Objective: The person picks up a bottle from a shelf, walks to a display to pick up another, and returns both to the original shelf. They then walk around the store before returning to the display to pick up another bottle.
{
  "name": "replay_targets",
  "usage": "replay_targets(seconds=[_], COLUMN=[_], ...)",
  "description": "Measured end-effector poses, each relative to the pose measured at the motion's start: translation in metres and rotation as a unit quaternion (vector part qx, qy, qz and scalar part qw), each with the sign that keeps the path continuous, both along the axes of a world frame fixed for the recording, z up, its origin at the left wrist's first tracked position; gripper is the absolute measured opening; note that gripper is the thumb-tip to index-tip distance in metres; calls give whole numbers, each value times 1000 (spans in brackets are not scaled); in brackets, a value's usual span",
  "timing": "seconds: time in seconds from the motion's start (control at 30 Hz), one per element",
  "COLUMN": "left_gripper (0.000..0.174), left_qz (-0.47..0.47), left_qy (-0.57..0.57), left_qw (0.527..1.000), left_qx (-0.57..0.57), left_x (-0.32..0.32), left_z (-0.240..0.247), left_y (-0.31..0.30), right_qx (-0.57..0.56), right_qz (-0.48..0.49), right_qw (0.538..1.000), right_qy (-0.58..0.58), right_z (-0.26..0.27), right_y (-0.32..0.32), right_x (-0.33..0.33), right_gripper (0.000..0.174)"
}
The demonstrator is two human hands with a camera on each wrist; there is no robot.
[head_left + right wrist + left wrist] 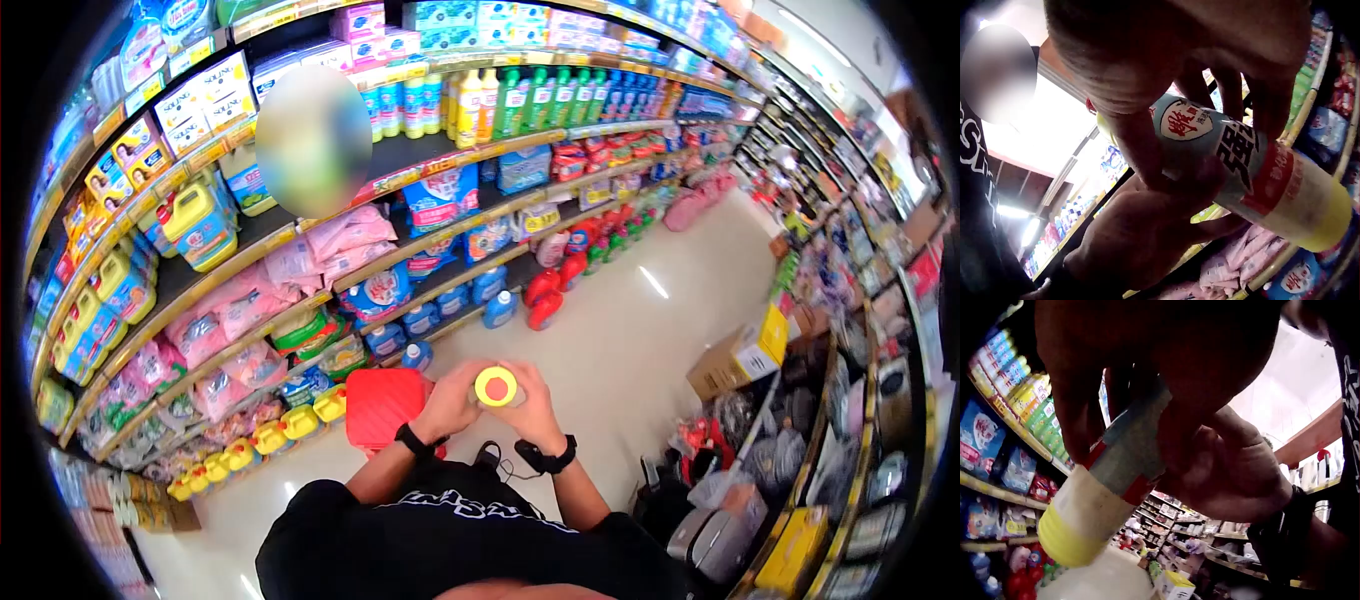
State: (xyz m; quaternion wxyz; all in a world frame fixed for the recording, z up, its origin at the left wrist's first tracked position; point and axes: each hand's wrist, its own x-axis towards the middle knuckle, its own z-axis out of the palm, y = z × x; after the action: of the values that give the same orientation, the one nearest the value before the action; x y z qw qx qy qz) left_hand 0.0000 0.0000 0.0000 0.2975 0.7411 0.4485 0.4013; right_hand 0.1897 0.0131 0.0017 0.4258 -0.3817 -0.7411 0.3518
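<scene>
Fingers of the left hand [455,396] and right hand [536,408] are bent around 1 bottle [1266,181] from opposite sides, gaps closed down to its width; both have hold of it. Bottle: grey-blue label with a red band, whitish lower section, yellow end; the end facing the head camera is a yellow ring with a red centre. Position: in front of the torso, above the floor [625,320], clear of any shelf. Each wrist carries 1 black band, the left band [411,438] and the right band [552,457]. Just beside the left forearm: a red ribbed object [385,405], type unclear. Farther out, a blue bottle [499,311] stands near red bottles [543,300] by the stocked shelving [450,145]; on the opposite side, a yellow-and-brown carton [752,350].
</scene>
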Motion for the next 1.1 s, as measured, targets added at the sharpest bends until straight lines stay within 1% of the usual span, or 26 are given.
replay_targets(seconds=[0.07, 0.1, 0.17, 0.27, 0.3, 0.33, 0.43, 0.47, 0.6, 0.7, 0.73, 0.83, 0.87, 0.97, 1.0, 1.07, 1.1], left_gripper=[63, 62, 62, 61, 61, 58, 58, 60, 67, 69, 71, 71, 71, 69, 65, 60, 57], left_qz=[56, 88, 147, 202, 216, 225, 256, 268, 299, 339, 346, 374, 389, 395, 404, 372, 352], left_qy=[8, -33, -8, 59, 85, 88, 38, 39, 26, 24, 8, 1, -14, -66, -64, -198, -264], left_qw=[998, 995, 987, 969, 961, 955, 956, 953, 943, 924, 920, 905, 894, 887, 884, 886, 880], left_qx=[27, 45, 62, 129, 151, 170, 141, 138, 141, 175, 185, 204, 222, 229, 225, 193, 179], left_x=[-24, 45, 31, 15, 12, 8, -1, -7, -33, -50, -56, -78, -90, -107, -109, -115, -122], left_z=[8, 4, 16, 35, 37, 36, 40, 35, 36, 40, 43, 48, 51, 45, 54, 48, 42], left_y=[-14, 55, 69, 100, 111, 123, 159, 172, 229, 280, 297, 344, 371, 413, 420, 446, 461], right_qx=[15, 22, 14, 33, 39, 33, 74, 76, 104, 118, 146, 152, 157, 95, 81, 50, 36], right_qz=[37, 48, 65, 93, 100, 110, 128, 159, 203, 210, 212, 244, 237, 230, 228, 232, 233], right_qw=[999, 999, 997, 992, 990, 991, 987, 982, 969, 969, 965, 957, 957, 965, 967, 969, 969], right_qy=[26, -3, 44, 82, 93, 74, 55, 69, 96, 55, 42, 48, 61, 78, 76, 71, 69], right_z=[7, 22, 28, 28, 27, 30, 26, 28, 31, 47, 57, 66, 65, 55, 61, 55, 51], right_y=[-1, 73, 93, 131, 144, 158, 207, 223, 292, 348, 365, 417, 444, 480, 488, 514, 527], right_x=[-29, 37, 14, -9, -15, -19, -37, -42, -74, -99, -107, -135, -154, -177, -183, -198, -206], right_gripper=[72, 71, 71, 75, 77, 81, 82, 82, 82, 80, 78, 78, 76, 74, 72, 74, 75])
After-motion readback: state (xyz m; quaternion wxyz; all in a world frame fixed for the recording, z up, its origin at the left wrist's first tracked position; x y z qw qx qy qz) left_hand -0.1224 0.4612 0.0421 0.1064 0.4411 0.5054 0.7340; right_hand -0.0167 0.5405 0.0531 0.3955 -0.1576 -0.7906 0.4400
